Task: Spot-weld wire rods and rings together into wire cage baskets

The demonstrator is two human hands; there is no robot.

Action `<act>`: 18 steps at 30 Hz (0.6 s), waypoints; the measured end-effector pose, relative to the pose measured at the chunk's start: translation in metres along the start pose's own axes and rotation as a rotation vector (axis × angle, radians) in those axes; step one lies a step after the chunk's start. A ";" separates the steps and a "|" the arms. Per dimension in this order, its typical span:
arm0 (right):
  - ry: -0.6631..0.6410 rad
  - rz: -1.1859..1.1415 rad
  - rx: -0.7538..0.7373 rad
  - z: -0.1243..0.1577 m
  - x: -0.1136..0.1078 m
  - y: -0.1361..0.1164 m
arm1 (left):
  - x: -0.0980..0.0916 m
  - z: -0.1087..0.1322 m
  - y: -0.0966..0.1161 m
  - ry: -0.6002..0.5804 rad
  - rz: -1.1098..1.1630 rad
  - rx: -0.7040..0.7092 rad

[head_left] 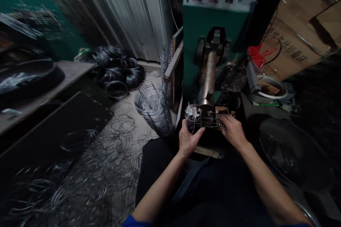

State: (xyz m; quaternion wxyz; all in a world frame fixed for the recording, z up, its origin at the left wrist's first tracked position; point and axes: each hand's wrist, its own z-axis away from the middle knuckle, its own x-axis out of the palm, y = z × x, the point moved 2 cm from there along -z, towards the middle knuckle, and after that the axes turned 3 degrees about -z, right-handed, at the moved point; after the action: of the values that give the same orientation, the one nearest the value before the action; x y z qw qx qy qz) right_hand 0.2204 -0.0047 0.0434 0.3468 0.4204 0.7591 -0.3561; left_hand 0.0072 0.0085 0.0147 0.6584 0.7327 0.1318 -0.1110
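A small wire frame [203,120] of thin metal rods sits at the tip of the copper-coloured arm [208,78] of a green machine [207,25]. My left hand [188,139] grips the frame's left end, fingers curled round the wires. On the frame's right end, my right hand [231,129] closes over the wires, with its fingertips pressed on them. Both forearms reach forward from the bottom of the view.
A stack of finished wire baskets [153,111] leans on the floor just left of the machine. Loose wire rings [87,170] cover the floor at left, with dark wire coils [118,71] further back. A small fan [234,79] and cardboard boxes [298,35] stand at right.
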 end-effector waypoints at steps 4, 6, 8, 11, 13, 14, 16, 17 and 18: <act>-0.024 0.006 -0.005 0.000 -0.002 0.000 | -0.001 -0.002 -0.001 -0.016 0.000 -0.003; -0.019 0.015 -0.014 -0.001 -0.004 0.001 | -0.001 -0.003 0.000 -0.030 0.021 -0.006; 0.003 0.023 -0.031 0.000 -0.005 0.000 | -0.003 -0.002 0.001 -0.032 0.046 -0.007; 0.023 -0.003 -0.068 0.002 -0.006 -0.007 | -0.010 0.006 -0.001 -0.001 0.067 -0.004; 0.023 -0.028 -0.103 0.004 -0.005 -0.018 | -0.017 0.016 -0.006 0.032 0.073 -0.014; 0.018 -0.037 -0.123 0.004 -0.004 -0.024 | -0.022 0.021 -0.009 0.048 0.075 -0.022; 0.010 -0.039 -0.157 0.004 -0.002 -0.036 | -0.031 0.030 -0.016 0.082 0.080 -0.041; 0.008 -0.037 -0.173 0.004 -0.001 -0.042 | -0.036 0.034 -0.019 0.096 0.079 -0.048; 0.011 -0.037 -0.188 0.004 0.001 -0.046 | -0.040 0.036 -0.022 0.110 0.075 -0.053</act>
State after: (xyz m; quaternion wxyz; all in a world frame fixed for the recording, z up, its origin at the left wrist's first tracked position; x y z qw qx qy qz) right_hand 0.1800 -0.0256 0.0521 0.3741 0.3739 0.7987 -0.2871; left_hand -0.0373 -0.0274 0.0038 0.6729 0.7246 0.1431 -0.0421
